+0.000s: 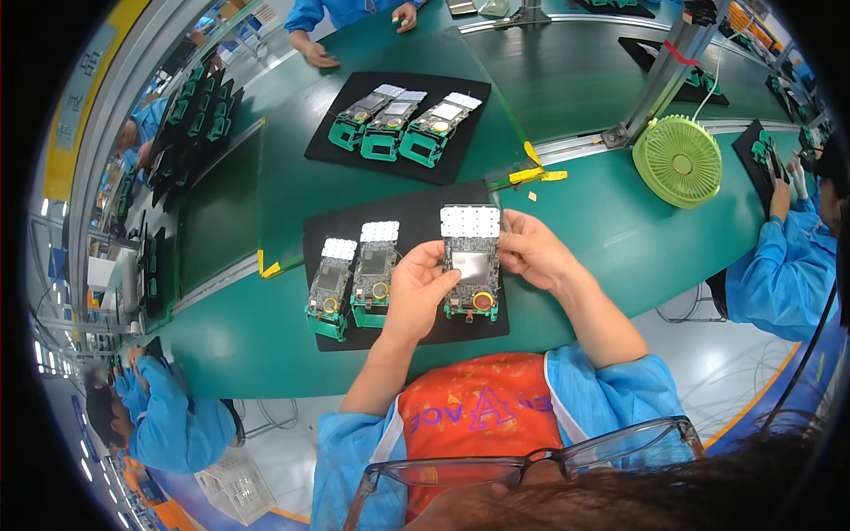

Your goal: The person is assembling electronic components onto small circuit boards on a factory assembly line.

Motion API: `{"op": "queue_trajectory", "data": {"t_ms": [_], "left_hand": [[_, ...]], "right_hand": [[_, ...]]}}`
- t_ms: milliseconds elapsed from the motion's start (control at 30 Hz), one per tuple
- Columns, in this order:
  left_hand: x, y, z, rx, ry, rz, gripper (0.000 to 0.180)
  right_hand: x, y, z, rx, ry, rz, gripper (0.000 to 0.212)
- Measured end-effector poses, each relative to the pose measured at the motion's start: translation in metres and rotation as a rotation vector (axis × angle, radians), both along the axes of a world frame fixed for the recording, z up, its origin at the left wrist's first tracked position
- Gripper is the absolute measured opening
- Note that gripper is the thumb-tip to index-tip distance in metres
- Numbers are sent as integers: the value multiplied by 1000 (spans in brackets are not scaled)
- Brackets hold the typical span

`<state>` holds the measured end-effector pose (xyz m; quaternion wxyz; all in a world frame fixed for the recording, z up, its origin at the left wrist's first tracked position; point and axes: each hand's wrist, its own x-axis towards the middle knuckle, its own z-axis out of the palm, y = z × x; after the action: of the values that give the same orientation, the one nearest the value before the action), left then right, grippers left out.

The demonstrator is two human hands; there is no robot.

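My left hand (418, 288) is closed on the left edge of a circuit board (469, 288), its thumb lying over the board's face. This board has a white dotted panel at its far end, a silvery plate in the middle and a yellow-ringed round part at the near end. Against its right edge, the fingers of my right hand (536, 252) are pinched together; a thin greyish thing seems to be between them, too small to name. Two similar boards in green frames, a left one (330, 288) and a middle one (376, 274), lie on the black mat (416, 205) beneath.
Beyond, a second black mat (341, 93) carries three more boards (390, 124) in green frames. A green fan (680, 162) stands at the right near a metal post (660, 84). Yellow tape (540, 175) marks the table (584, 199). Co-workers in blue sit left, right and opposite.
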<state>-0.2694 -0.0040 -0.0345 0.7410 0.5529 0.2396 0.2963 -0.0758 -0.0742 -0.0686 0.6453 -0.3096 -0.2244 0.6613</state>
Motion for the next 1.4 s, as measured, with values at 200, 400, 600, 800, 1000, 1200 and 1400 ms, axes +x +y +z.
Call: {"op": "queue_trajectory", "data": {"t_ms": [200, 400, 600, 800, 1000, 1200, 1400], "left_hand": [[-8, -1, -2, 17, 61, 50, 27], [-1, -5, 6, 113, 48, 98, 22], [-2, -4, -1, 183, 79, 151, 20], [8, -16, 11, 339, 124, 233, 16], [18, -26, 15, 638, 168, 257, 11], [17, -29, 16, 651, 213, 204, 13], [18, -32, 17, 689, 200, 212, 14]], "right_hand": [[14, -4, -4, 68, -59, -283, 8], [3, -11, 12, 112, -149, -386, 11], [-3, -11, 4, 118, -437, -453, 10], [-18, -19, 17, 114, -585, -443, 9], [-35, -23, 25, 215, -751, -431, 10], [-38, -22, 27, 388, -977, -633, 11], [-40, -26, 31, 298, -996, -637, 10]]}}
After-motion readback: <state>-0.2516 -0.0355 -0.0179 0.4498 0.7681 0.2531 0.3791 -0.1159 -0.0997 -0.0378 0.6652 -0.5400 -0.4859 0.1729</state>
